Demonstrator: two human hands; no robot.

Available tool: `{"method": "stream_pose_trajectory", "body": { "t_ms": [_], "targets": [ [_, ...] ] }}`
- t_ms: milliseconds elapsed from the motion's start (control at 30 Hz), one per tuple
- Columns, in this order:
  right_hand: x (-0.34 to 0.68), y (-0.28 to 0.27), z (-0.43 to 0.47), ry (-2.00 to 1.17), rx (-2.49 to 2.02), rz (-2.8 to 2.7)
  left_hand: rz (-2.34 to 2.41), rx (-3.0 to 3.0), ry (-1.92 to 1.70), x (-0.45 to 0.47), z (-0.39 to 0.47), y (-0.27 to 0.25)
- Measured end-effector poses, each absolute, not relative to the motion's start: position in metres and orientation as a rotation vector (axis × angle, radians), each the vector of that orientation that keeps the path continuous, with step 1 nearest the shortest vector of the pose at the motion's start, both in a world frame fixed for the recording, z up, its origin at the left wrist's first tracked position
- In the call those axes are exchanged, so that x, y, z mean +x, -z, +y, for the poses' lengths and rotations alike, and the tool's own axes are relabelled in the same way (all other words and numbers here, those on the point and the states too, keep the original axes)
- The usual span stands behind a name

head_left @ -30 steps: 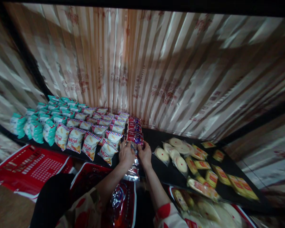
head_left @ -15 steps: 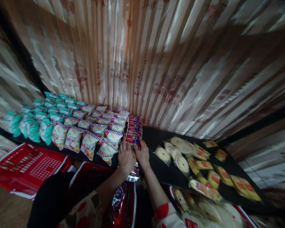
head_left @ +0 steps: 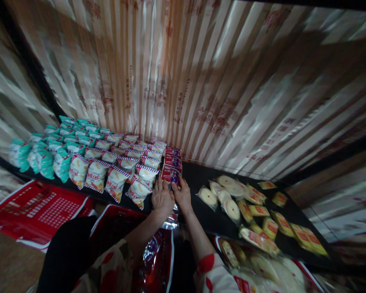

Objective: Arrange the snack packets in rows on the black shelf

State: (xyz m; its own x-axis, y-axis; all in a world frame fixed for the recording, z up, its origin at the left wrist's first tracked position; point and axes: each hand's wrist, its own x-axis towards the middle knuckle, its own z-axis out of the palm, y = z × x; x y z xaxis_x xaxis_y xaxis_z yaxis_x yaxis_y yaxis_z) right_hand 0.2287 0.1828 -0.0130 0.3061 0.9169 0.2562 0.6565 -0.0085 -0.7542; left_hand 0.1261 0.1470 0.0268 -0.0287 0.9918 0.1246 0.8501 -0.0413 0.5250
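Note:
Red-and-purple snack packets [head_left: 172, 160] lie in a short column on a black shelf [head_left: 195, 175]. My left hand [head_left: 162, 200] lies flat with fingers stretched forward, its fingertips at the near end of this column. Beside it, my right hand [head_left: 182, 196] has its fingers extended along the right edge, with the thumb toward the left hand. Under both hands lies a packet whose silver end [head_left: 171, 221] sticks out toward me over the shelf's front edge. Most of that packet is hidden by the hands.
White striped snack bags [head_left: 116, 182] stand in rows at left, with teal bags [head_left: 61, 162] beyond. Round pale packaged items [head_left: 208, 197] and yellow packets [head_left: 270, 228] lie at right. A red bag [head_left: 39, 209] and an open bag of goods [head_left: 262, 268] sit in front. Draped curtain [head_left: 183, 73] backs the shelf.
The view has shifted slightly. Both hands stay on the packet at nearly the same place, and the goods around them keep their arrangement.

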Motion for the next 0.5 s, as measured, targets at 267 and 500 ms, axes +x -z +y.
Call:
{"method": "stream_pose_trajectory", "body": {
  "t_ms": [267,500],
  "targets": [
    [0.227,-0.004,0.145,-0.393,-1.629,-1.254,1.760,2.099,-0.985,0.119,0.120,-0.036],
    [0.181,0.013,0.035,-0.660,-1.488,-1.105,1.187,2.160,-1.161,0.065,0.021,-0.003]
  ]
}}
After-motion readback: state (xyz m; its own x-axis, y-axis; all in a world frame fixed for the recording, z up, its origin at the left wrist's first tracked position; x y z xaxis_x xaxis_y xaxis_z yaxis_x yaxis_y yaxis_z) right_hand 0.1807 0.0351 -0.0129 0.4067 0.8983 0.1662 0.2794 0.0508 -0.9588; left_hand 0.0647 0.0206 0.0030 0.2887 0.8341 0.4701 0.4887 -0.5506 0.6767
